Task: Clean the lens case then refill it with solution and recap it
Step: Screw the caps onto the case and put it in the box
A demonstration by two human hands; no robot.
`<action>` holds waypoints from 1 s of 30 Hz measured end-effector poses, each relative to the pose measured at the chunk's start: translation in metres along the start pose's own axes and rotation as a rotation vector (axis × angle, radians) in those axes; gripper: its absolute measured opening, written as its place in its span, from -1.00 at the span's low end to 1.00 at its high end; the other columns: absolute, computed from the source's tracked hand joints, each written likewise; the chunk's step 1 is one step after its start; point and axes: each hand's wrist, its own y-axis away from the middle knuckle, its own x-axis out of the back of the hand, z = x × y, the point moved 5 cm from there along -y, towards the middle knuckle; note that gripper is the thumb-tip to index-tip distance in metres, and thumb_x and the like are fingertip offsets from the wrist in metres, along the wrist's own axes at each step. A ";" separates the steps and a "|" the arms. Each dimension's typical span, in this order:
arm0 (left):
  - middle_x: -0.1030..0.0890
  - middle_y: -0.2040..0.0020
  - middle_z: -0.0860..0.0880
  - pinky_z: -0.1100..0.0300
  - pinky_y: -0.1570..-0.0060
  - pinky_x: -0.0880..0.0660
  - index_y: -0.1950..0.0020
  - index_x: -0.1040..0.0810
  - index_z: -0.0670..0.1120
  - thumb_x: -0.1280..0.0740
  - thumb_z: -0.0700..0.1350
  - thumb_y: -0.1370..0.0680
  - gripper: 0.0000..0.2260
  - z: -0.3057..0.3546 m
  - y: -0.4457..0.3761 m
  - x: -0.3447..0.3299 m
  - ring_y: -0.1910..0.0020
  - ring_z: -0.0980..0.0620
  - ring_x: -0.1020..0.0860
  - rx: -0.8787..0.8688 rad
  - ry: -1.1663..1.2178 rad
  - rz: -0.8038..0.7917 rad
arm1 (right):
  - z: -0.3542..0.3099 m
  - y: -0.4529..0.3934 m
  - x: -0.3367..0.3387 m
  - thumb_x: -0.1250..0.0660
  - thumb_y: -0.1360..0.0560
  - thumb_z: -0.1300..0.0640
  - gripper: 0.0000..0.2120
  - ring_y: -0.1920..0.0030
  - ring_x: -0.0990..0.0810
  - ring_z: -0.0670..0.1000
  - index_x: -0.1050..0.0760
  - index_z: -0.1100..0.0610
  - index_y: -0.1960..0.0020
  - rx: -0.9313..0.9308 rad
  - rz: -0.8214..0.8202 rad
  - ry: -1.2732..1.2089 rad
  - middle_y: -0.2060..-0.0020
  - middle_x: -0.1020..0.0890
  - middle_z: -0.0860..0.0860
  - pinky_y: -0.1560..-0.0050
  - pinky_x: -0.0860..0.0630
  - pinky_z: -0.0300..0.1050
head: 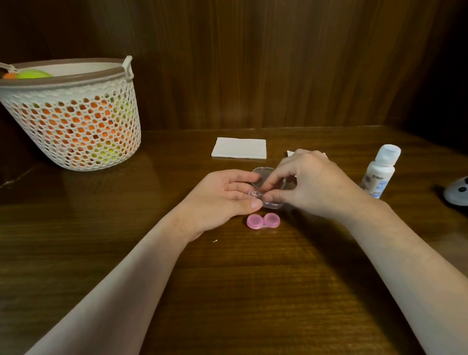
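A pink two-well lens case (pixel 263 221) lies flat on the wooden table, just in front of my hands and untouched. Both hands grip a small clear plastic box (pixel 272 203) with its clear lid (pixel 262 171) hinged open behind. My left hand (pixel 223 198) holds the box from the left, thumb on its front edge. My right hand (pixel 310 185) pinches it from the right with thumb and forefinger. A white solution bottle (pixel 380 171) with a pale cap stands upright to the right.
A folded white tissue (pixel 239 148) lies behind the hands. A white mesh basket (pixel 69 115) of orange and green balls stands at the back left. A grey controller (pixel 466 191) rests at the right edge. A wooden wall closes the back.
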 end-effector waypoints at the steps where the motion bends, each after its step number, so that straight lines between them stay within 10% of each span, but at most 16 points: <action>1: -0.74 -0.16 0.01 0.10 -0.25 -0.64 -0.47 -0.54 -0.03 -0.56 -0.24 -0.53 -0.47 0.000 0.000 0.000 -0.16 0.09 -0.71 -0.003 0.002 -0.001 | 0.001 -0.001 -0.001 -0.58 -0.46 -0.18 -0.90 -0.10 -0.47 -0.15 -0.73 -0.26 0.04 -0.006 0.002 0.012 0.14 -0.63 -0.35 -0.06 -0.31 -0.05; 21: -0.72 -0.20 0.05 0.16 -0.21 -0.65 -0.47 -0.55 0.00 -0.54 -0.25 -0.55 -0.49 0.000 0.001 0.004 -0.15 0.13 -0.71 0.031 0.000 0.126 | 0.002 0.004 0.018 -0.49 -0.53 -0.18 -0.95 0.03 -0.62 -0.25 -0.66 -0.25 0.07 0.001 0.197 -0.117 0.17 -0.65 -0.35 0.03 -0.57 -0.16; 30: -0.67 -0.29 0.00 0.02 -0.31 -0.62 -0.48 -0.54 0.00 -0.53 -0.22 -0.56 -0.49 -0.002 0.003 0.010 -0.22 0.06 -0.67 0.047 -0.005 0.240 | 0.004 0.017 -0.008 -0.60 -0.43 -0.23 -0.79 -0.12 -0.49 -0.45 -0.65 -0.32 -0.02 0.040 -0.321 -0.237 -0.04 -0.57 -0.52 0.20 -0.49 -0.47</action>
